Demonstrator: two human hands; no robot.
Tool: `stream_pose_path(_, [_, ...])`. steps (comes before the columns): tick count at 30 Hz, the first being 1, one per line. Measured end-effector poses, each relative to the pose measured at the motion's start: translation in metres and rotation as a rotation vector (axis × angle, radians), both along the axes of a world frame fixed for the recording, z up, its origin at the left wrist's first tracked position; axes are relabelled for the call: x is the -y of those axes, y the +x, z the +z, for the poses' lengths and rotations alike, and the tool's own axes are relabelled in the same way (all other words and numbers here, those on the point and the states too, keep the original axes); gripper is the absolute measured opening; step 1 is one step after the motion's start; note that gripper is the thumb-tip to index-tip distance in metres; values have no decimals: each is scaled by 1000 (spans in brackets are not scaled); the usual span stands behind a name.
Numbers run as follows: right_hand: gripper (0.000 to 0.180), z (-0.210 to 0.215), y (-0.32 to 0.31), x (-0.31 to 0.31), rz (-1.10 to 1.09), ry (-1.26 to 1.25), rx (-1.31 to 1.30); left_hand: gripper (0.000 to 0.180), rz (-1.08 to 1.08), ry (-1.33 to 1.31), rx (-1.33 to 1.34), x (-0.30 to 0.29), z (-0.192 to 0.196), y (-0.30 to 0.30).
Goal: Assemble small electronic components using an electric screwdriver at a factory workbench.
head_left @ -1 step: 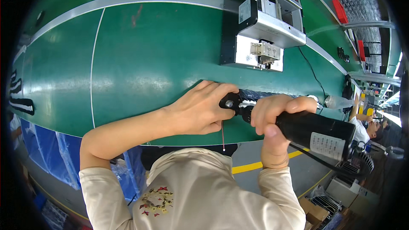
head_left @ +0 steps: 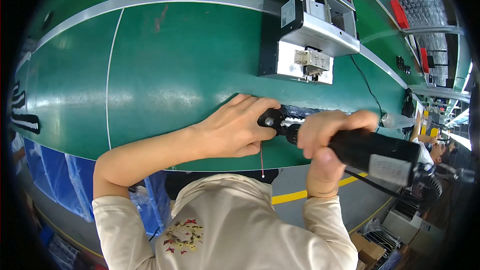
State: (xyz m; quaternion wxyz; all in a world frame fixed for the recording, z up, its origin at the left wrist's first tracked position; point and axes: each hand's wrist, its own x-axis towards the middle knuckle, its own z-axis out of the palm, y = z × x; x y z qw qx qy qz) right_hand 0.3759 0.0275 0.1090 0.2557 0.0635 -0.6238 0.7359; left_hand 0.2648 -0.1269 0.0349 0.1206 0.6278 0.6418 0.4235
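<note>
My right hand (head_left: 330, 135) is wrapped round a black electric screwdriver (head_left: 375, 155) with a pale label on its body. The narrow nose of the screwdriver points left at a black piece with a round metal spot (head_left: 270, 121). My left hand (head_left: 240, 127) lies on the green bench with its fingers closed on this black piece; the fingers hide most of it. Below that hand a thin red wire (head_left: 262, 160) with a small white end hangs past the bench edge. Behind the screwdriver's nose, a dark glossy strip (head_left: 300, 110) lies partly hidden.
A black and silver bench machine (head_left: 320, 35) stands beyond my hands, its cable (head_left: 367, 80) running right. A clear bottle (head_left: 397, 121) sits at the right. Black and white pieces (head_left: 25, 122) lie far left. Another person (head_left: 430, 152) works at the far right.
My right hand and the screwdriver have shifted slightly to the right and look blurred. My left hand and the black piece have stayed in place.
</note>
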Motion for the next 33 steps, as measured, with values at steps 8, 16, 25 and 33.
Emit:
stream_pose_path(8, [75,37,-6,-65,-111,-12,-330,34,-6,-42,37,1,20,-23])
stream_pose_path(16, [77,21,-2,-68,-246,-13,-290,46,757,73,-366,4,9,-176])
stream_pose_path(25, [71,14,-3,-66,-232,-29,-244,30,1095,5,-290,20,-29,-316])
stream_pose_path(33, [73,15,3,-72,-249,-72,-234,33,950,356,336,28,28,-241])
